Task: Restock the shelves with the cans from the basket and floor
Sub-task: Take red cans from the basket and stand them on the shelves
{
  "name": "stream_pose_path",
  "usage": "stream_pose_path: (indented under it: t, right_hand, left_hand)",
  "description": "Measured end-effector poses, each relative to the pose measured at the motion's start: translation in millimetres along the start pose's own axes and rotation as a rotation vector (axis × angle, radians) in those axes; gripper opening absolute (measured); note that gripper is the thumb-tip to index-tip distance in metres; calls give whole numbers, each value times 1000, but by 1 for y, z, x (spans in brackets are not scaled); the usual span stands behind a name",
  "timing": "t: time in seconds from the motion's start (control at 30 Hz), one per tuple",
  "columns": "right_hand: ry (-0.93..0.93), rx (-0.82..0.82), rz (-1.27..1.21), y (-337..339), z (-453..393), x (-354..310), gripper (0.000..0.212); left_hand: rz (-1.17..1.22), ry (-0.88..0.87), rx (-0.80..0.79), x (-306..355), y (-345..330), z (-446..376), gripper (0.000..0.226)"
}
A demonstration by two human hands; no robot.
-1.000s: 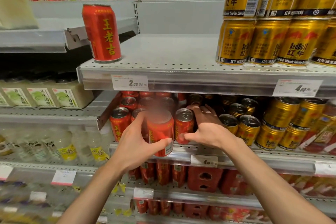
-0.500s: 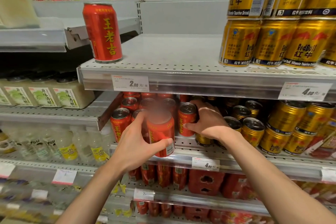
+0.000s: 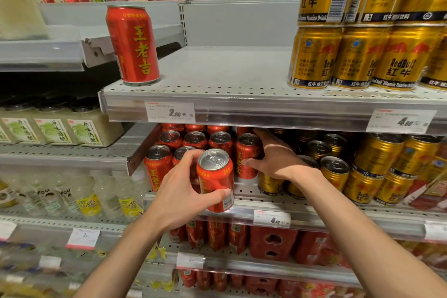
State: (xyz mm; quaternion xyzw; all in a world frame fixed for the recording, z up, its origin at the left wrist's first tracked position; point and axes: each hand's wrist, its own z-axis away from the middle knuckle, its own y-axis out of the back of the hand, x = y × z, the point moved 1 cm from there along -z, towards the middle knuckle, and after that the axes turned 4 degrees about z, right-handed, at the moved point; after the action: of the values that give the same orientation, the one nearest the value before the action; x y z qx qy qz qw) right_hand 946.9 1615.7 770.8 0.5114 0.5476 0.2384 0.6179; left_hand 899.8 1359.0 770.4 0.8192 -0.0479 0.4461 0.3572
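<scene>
Upright, red can within left grip

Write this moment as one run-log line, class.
left hand: holds red can at shelf edge | right hand: grips shelved can | top can: upright, alone

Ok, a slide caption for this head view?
Left hand holds a red can at the shelf edge; right hand grips a shelved red can.

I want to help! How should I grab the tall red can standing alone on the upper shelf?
Wrap your fingers round the middle of the tall red can, coming from the front. It stands upright near the shelf edge, with bare shelf on its right.
</scene>
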Motion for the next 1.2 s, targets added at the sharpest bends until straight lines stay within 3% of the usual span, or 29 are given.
stream_pose_path:
  t: [0.17, 0.3, 0.53, 0.67, 0.87, 1.2]
  right_hand:
    - [-40, 18, 87, 23, 29, 23, 69]
    - [-3, 36, 168, 32, 57, 38, 47]
    - [16, 89, 239, 22, 72, 44, 54]
    - [15, 129, 232, 16, 68, 46, 51]
    - [17, 130, 198, 10, 60, 46, 51]
    - [5, 169, 150, 7, 59, 48, 45]
  left_hand:
    - [-53, -75, -71, 10, -7, -12, 89]
    - [-124, -152, -154, 22, -18, -25, 77]
    - [-441, -214, -207, 30, -35, -56, 92]
    - [-512, -272, -223, 26, -43, -71, 90]
    - [-659, -179, -269, 13, -56, -78, 98]
    - [-779, -268, -206, 8, -58, -73, 95]
